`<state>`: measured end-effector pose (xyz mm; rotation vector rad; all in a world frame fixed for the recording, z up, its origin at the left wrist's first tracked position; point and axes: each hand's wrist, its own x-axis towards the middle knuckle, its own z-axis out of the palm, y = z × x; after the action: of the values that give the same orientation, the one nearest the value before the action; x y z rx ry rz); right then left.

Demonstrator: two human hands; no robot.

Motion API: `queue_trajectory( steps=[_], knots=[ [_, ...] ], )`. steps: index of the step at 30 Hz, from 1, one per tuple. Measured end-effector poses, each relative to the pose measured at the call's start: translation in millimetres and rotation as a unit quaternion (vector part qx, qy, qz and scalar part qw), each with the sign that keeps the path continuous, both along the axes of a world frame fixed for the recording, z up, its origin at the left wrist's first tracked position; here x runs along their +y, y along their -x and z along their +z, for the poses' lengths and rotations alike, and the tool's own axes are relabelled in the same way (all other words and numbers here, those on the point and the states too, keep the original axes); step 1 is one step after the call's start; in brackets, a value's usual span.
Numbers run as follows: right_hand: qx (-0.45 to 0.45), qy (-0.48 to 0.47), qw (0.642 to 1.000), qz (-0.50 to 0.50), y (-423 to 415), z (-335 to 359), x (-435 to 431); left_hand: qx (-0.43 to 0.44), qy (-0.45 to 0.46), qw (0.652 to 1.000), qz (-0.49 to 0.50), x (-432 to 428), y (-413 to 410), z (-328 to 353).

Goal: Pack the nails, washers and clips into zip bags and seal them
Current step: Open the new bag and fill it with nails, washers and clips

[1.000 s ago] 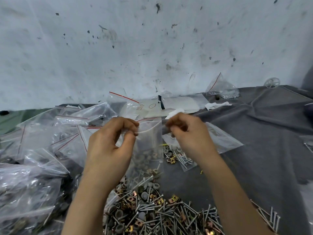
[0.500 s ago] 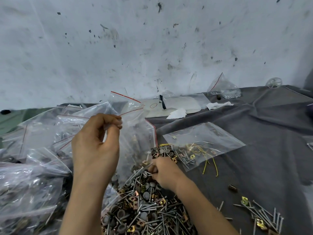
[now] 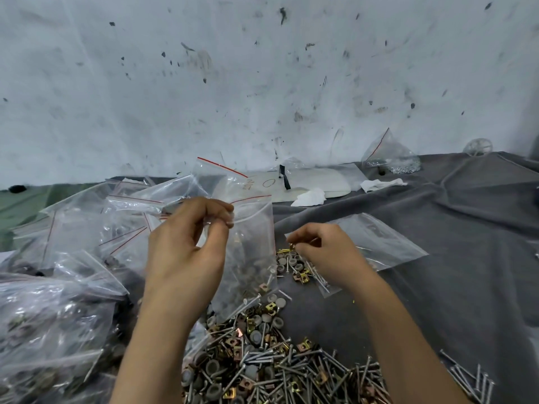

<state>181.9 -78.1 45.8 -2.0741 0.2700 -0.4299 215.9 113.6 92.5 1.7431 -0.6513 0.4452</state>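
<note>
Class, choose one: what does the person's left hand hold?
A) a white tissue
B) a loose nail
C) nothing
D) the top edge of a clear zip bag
D: the left hand pinches the zip bag near its red-striped top edge, and the bag hangs below the fingers.

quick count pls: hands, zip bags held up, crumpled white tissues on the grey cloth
hands: 2, left hand, right hand pinching a clip
zip bag held up: 1
crumpled white tissues: 2
total: 5
</note>
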Motion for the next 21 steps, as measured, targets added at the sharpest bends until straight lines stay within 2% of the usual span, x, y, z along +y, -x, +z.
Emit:
queue_trajectory(
  steps=[5, 10, 16, 21],
  knots=[
    [-0.016, -0.024, 0.999, 0.03, 14, 19, -5, -0.001, -0.004, 1.0, -0.003, -1, 1, 0],
    [-0.075, -0.085, 0.991, 0.067, 28, 33, -7, 0.001, -0.027, 1.0, -0.016, -2, 3, 0],
    [-0.153, -0.215, 0.956, 0.129, 34, 43, -5, -0.03, -0.073, 0.996, -0.043, -6, 9, 2],
    [-0.163, -0.3, 0.928, 0.149, 35, 44, -6, -0.046, -0.095, 0.991, -0.077, -9, 14, 2]
  ],
)
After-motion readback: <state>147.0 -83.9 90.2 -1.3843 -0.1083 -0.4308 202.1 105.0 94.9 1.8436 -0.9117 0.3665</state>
